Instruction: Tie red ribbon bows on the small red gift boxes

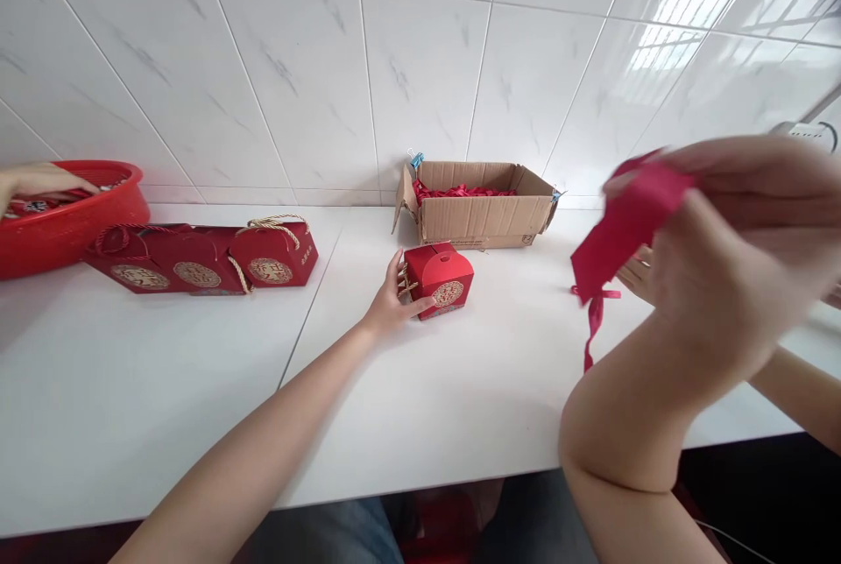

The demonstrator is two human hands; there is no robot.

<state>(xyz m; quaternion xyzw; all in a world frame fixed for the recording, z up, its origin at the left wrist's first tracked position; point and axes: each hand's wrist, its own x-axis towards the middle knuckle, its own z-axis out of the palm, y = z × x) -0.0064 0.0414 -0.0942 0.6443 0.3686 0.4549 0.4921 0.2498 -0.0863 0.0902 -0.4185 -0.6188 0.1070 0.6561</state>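
On the white table in front of me stands a small red gift box (441, 282) with a gold round emblem. My left hand (392, 294) is closed around its left side, the thumb across the front and the fingers behind. A bit of gold cord (406, 286) shows between hand and box. Raised at the right, close to the camera and blurred, is my right hand (729, 262). It pinches a dark red ribbon (631, 222), whose flat end hangs down to the left. The fingertips are partly covered by the ribbon.
Behind the gift box, a cardboard box (486, 218) holds red ribbons. Several red gift boxes with cords (216, 262) stand in a row at left. A co-worker's hand (45, 181) reaches into a red basin (124, 205). Another person's hand (637, 277) is behind mine, by a ribbon bow (596, 306).
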